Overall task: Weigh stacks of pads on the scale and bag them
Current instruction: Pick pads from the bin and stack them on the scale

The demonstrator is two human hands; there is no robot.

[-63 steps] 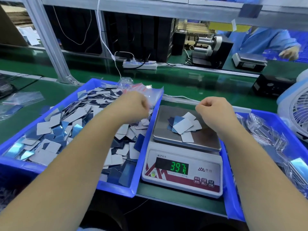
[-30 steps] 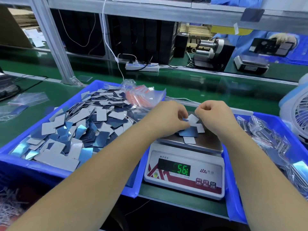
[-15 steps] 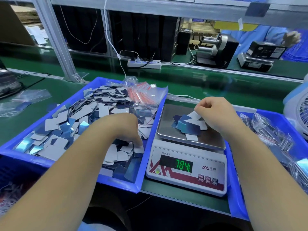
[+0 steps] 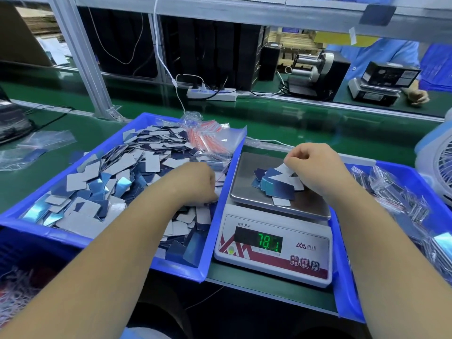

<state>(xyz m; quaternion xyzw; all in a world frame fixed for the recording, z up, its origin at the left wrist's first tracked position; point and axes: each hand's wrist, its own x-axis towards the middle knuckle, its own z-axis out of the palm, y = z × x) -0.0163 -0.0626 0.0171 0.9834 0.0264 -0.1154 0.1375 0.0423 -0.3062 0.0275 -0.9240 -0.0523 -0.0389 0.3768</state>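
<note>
Under the right hand (image 4: pixel 314 167): small heap of pads (image 4: pixel 277 185) on the scale (image 4: pixel 274 231) pan; fingers curled, pinching one white pad at the heap's top, as half a second ago. Readout now about 78, slightly lower. Left hand (image 4: pixel 195 183): still in the blue tray (image 4: pixel 49 231) of loose pads, fingers buried, grasp indiscernible.

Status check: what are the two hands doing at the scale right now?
Left hand down among loose pads in the blue bin. Right hand pinching a pad over the pile on the scale. Nothing blocking.
</note>
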